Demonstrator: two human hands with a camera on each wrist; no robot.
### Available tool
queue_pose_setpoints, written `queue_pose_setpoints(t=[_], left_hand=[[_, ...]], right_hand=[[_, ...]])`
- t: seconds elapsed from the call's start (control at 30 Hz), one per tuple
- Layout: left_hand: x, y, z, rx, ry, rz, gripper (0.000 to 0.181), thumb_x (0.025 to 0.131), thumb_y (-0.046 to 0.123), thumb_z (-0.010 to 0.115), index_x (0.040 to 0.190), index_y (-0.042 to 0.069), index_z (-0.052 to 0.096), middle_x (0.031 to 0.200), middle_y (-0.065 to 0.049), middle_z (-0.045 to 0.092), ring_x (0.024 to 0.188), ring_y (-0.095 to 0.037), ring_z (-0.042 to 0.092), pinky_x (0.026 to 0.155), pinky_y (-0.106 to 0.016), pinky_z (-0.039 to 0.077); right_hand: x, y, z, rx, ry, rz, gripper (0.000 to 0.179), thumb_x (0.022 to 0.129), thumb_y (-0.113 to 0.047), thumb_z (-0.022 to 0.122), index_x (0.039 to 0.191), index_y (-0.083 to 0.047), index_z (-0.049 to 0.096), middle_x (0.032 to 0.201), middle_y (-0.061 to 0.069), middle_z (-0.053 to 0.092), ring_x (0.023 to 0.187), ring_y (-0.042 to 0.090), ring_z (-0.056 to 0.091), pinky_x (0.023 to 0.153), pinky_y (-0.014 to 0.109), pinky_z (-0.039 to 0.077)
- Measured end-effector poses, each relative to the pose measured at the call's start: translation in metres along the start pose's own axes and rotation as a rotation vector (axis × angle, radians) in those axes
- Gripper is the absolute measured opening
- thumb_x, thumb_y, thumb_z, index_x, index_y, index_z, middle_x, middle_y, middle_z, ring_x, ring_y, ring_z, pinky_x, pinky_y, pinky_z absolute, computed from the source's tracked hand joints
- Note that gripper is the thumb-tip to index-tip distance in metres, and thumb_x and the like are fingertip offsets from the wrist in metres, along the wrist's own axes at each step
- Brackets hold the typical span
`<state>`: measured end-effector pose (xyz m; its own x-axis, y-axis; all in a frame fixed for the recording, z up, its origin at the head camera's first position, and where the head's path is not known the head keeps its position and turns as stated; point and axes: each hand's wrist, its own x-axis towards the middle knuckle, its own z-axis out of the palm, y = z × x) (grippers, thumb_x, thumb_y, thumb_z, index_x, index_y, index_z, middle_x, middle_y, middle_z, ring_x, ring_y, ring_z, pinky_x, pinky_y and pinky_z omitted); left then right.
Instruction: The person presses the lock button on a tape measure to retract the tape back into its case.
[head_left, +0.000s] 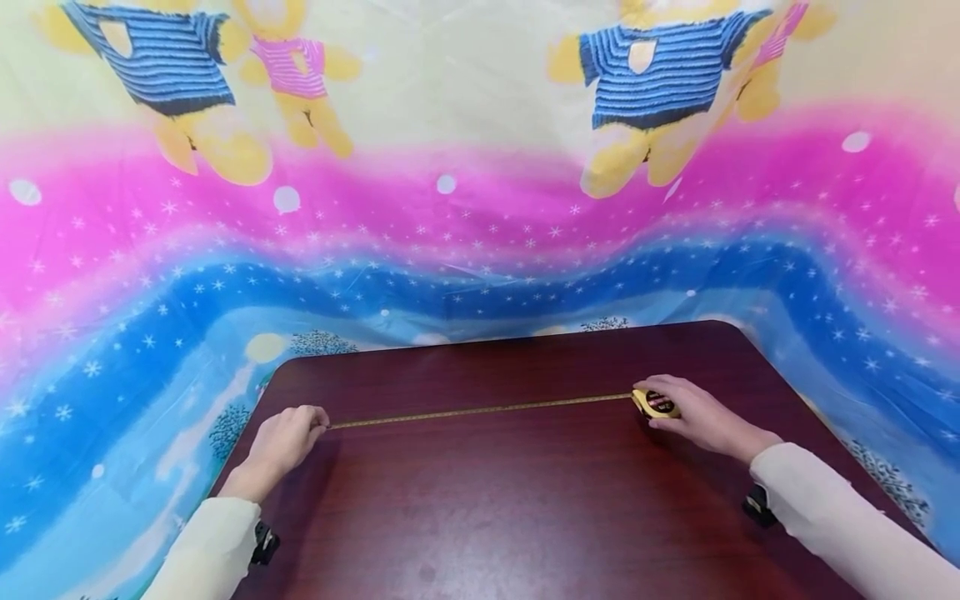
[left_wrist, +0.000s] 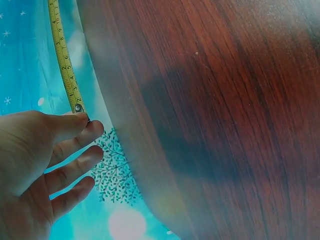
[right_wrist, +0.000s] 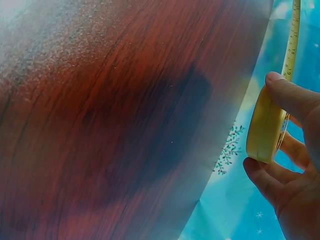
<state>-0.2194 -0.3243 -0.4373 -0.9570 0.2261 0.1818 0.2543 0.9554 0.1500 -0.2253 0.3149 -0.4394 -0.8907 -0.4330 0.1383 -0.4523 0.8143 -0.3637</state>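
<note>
A yellow tape measure (head_left: 656, 403) is held in my right hand (head_left: 701, 417), thumb and fingers around its case. Its yellow blade (head_left: 480, 410) runs out to the left, stretched nearly straight above the dark table. At the far end, my left hand (head_left: 281, 442) pinches the blade's metal tip between thumb and forefinger. In the left wrist view, the riveted end hook (left_wrist: 78, 108) shows just above the thumb of the left hand (left_wrist: 35, 155); the other fingers are loosely bent. The right wrist view shows the case (right_wrist: 267, 127) edge-on, gripped by the right hand (right_wrist: 297, 170).
Beneath both hands lies a dark red-brown wooden table (head_left: 480, 500) with rounded corners. A printed cloth (head_left: 450, 217) with bears, snowflakes and pink and blue bands hangs behind and beside it. Each wrist carries a small black device (head_left: 760, 505).
</note>
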Motion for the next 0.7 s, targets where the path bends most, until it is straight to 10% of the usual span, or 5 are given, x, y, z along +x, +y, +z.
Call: queue_pose_setpoints(t=[0.7], left_hand=[[0.003,0.011,0.001,-0.001,-0.004,0.005,0.006,0.092,0.007,0.071,0.094,0.008,0.076,0.09,-0.008,0.076,0.073,-0.021,0.069,0.067,-0.044,0.057]], right_hand=[[0.003,-0.005,0.0,0.013,-0.007,-0.01,0.057,0.091,-0.016,0.075,0.144,-0.009,0.054,0.142,0.019,0.055,0.127,0.039,0.053,0.101,0.059,0.048]])
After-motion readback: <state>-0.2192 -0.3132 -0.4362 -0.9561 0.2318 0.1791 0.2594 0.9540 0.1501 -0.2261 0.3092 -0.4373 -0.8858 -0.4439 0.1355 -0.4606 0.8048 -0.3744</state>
